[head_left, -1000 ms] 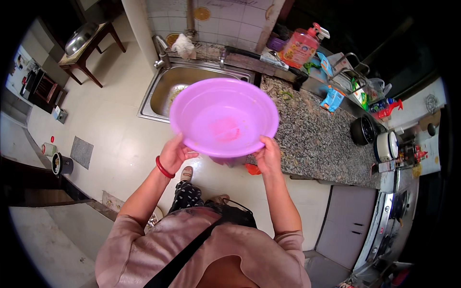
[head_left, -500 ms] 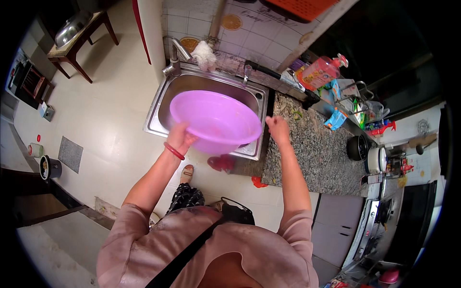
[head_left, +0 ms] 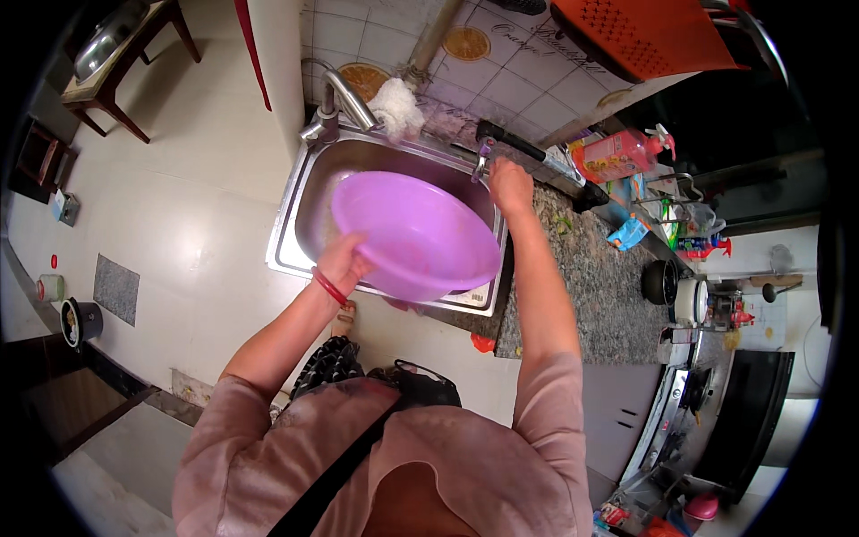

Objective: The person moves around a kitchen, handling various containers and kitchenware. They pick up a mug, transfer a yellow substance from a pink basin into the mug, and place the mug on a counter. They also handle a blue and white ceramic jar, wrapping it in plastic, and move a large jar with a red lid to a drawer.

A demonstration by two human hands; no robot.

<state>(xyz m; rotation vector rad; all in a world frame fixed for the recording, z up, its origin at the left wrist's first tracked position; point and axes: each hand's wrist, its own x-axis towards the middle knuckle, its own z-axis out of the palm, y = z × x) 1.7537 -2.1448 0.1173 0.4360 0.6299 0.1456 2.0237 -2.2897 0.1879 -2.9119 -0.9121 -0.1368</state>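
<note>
A large purple plastic basin [head_left: 416, 237] is tilted over the stainless steel sink [head_left: 309, 192], its open side up and its near edge past the sink's front rim. My left hand [head_left: 343, 262], with a red bangle at the wrist, grips the basin's near left rim. At the sink's back right corner, my right hand [head_left: 511, 189] is closed beside a small metal tap [head_left: 480, 167]. Its fingertips are blurred, so I cannot tell whether they touch the tap. The inside of the basin looks bare from here.
A tall curved faucet [head_left: 351, 100] and a white cloth [head_left: 396, 109] are behind the sink. Right of it runs a granite counter [head_left: 582, 286] with a pink pump bottle [head_left: 617, 156], a blue packet [head_left: 629, 234] and pots [head_left: 691, 302]. An orange perforated rack [head_left: 644, 36] hangs above.
My right hand has moved away from me, from the counter's edge to beside the small tap. The basin, in my left hand, has shifted slightly to the right. The view has shifted too.
</note>
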